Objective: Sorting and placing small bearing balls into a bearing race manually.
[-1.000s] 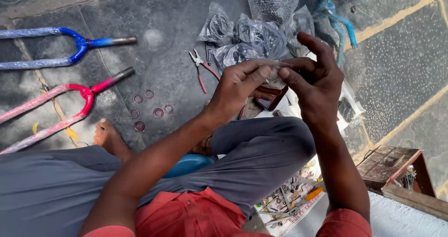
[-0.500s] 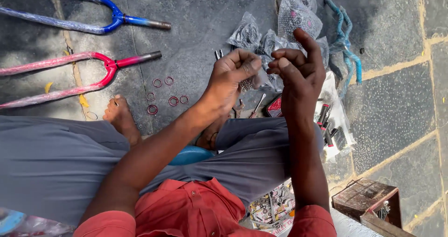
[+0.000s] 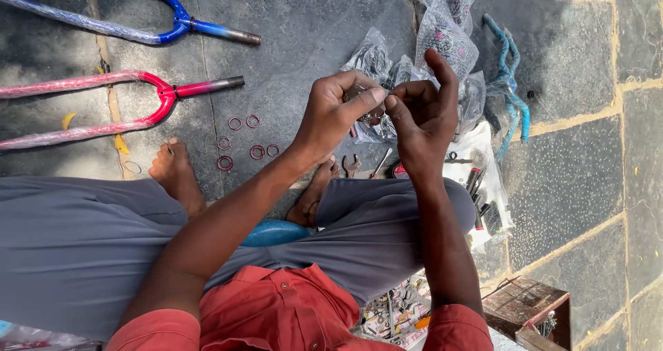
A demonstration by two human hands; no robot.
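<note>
Both hands sit lower and more central than half a second ago. Left hand (image 3: 338,116) and right hand (image 3: 421,119) meet fingertip to fingertip, pinching a small part (image 3: 373,110), mostly hidden, above the plastic bags (image 3: 442,40). Judged light, rigid, easily dropped; best held at its edges.

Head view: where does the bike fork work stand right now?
Laid out: blue fork and red fork lie wrapped on the stone floor, small rings loose beside them. In hand: left hand and right hand pinch something small together over the clear parts bags; too small to identify. Left: neither fork has anything fitted.
</note>
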